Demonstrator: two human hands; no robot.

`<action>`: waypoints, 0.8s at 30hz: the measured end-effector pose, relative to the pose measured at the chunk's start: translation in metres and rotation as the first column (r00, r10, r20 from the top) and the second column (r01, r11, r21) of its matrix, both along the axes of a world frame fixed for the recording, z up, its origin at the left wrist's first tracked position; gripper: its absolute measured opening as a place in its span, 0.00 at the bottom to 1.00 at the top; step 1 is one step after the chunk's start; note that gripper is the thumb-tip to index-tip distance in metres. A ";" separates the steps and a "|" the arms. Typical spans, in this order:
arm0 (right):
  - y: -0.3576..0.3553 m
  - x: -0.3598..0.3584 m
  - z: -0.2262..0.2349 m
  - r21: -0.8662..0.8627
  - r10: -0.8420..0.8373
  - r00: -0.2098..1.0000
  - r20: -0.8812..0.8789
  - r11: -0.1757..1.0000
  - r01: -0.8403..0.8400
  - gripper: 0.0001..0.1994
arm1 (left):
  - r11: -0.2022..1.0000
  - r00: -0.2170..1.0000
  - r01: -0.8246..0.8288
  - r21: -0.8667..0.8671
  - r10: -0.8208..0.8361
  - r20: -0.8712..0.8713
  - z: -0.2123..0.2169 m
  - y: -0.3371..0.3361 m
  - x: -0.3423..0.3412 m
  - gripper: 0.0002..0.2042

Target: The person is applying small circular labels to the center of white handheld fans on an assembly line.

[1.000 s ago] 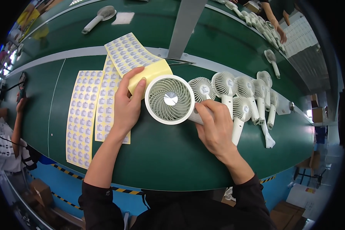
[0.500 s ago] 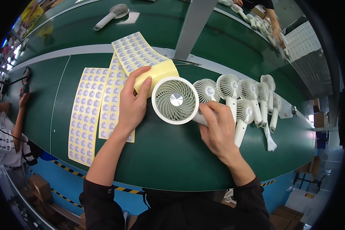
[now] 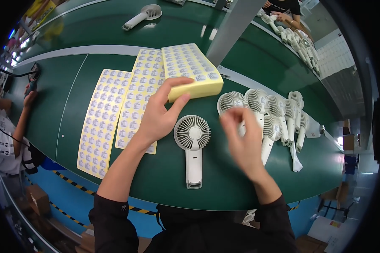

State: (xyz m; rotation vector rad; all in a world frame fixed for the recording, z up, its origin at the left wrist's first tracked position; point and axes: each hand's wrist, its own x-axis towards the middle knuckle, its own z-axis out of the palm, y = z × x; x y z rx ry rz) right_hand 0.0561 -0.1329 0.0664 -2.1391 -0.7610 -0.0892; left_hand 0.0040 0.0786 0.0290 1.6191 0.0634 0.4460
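A curled sheet of small printed stickers with yellow backing (image 3: 197,90) is held at its bent edge by my left hand (image 3: 160,111), thumb below and fingers on top. Below it, a white handheld fan (image 3: 194,139) lies on the green table, its handle toward me and no hand touching it. My right hand (image 3: 245,139) is in the air to the right of that fan, in front of a group of white handheld fans (image 3: 257,101). Its fingertips are smeared by motion, so whether they hold anything does not show.
Two more sticker sheets (image 3: 104,122) lie flat at the left. Beyond a grey metal post (image 3: 232,33), another white fan (image 3: 143,17) rests on the far green surface. Other people work at the far left and upper right, where many fans (image 3: 297,44) are piled.
The fan left my right hand and now lies on the table, turned over with its handle toward me. My right hand has come away from it; the curled sheet shifted right.
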 end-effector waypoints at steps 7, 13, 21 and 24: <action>0.039 0.055 -0.003 0.450 0.247 0.747 -0.618 0.889 0.079 0.13 | 0.990 0.990 0.140 0.001 -0.140 0.000 0.001 0.001 0.000 0.16; 0.042 0.047 -0.009 0.410 0.297 0.693 -0.657 0.912 -0.001 0.11 | 0.999 0.998 0.025 -0.028 -0.027 -0.058 0.004 0.008 0.005 0.16; 0.045 0.046 -0.020 0.005 0.134 0.874 0.467 0.988 -0.155 0.16 | 0.993 0.998 -0.003 0.115 0.011 -0.061 -0.003 0.006 0.005 0.12; 0.046 0.043 -0.023 -0.027 0.157 0.821 0.550 0.985 -0.171 0.13 | 1.000 0.995 -0.010 0.011 0.011 -0.100 -0.005 0.003 0.006 0.12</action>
